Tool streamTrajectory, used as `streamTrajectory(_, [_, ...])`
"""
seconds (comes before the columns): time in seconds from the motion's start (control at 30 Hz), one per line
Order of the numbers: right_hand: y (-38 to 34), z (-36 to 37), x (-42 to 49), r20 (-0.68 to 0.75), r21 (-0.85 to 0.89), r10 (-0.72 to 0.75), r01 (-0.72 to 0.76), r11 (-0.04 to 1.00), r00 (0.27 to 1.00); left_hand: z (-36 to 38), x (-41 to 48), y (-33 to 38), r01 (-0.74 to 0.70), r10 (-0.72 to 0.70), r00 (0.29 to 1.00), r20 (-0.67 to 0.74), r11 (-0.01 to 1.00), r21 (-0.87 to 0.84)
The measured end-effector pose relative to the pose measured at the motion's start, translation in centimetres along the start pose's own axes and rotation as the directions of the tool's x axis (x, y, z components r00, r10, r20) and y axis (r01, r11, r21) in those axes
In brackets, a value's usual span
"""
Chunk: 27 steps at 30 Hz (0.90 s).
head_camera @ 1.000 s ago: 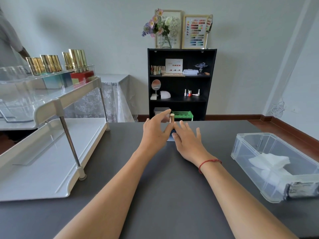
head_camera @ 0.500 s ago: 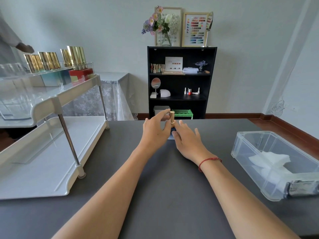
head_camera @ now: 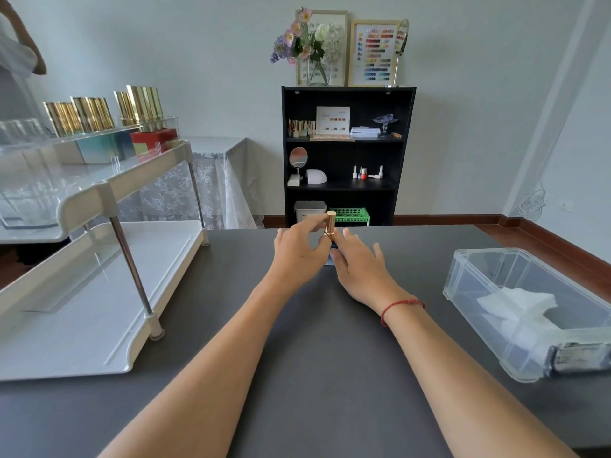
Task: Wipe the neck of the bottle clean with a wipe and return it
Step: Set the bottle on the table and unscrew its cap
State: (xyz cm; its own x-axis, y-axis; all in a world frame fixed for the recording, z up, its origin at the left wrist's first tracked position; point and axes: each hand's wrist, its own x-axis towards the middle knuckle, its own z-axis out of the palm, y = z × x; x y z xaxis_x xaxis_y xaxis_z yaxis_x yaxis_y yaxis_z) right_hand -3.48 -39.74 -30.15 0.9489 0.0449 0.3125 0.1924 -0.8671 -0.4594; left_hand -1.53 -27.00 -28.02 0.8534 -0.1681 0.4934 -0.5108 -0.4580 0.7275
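Note:
A small bottle stands upright on the dark table between my hands; only its rose-gold cap (head_camera: 330, 222) and a sliver of blue body show. My left hand (head_camera: 299, 251) pinches the cap with thumb and fingers. My right hand (head_camera: 358, 264) holds the bottle's lower body against the table, hiding most of it. White wipes (head_camera: 519, 304) lie inside a clear plastic bin (head_camera: 479, 259) at the right.
A white two-tier rack (head_camera: 109, 206) stands at the left with gold containers (head_camera: 94, 114) on top. The grey table (head_camera: 330, 375) stretches toward me. A black bookshelf (head_camera: 347, 153) is against the far wall. Another person's arm shows at the top left.
My left fingers have closed onto the cap, and the cap sits slightly higher than before. My right hand has stayed on the bottle's base.

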Motion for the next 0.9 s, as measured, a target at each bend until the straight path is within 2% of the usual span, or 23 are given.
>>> streamTrajectory(0.23, [0.18, 0.19, 0.19, -0.003, -0.014, 0.006, -0.006, 1.0, 1.0, -0.02, -0.15, -0.1, 0.001, 0.001, 0.997, -0.073, 0.999, 0.036])
streamTrajectory(0.43, [0.08, 0.03, 0.11, 0.004, -0.031, 0.013, -0.013, 0.999, 1.0, 0.02, -0.32, 0.47, -0.026, 0.027, 1.0, -0.015, 0.999, 0.044])
streamTrajectory(0.7, [0.11, 0.04, 0.1, 0.008, -0.032, 0.01, -0.01, 0.999, 1.0, 0.51, -0.14, 0.05, -0.023, 0.029, 0.995, -0.092, 0.998, 0.066])
streamTrajectory(0.9, [-0.09, -0.13, -0.04, 0.008, -0.024, 0.01, -0.009, 1.0, 1.0, 0.45, -0.26, -0.07, -0.02, 0.025, 0.997, -0.066, 0.997, 0.08])
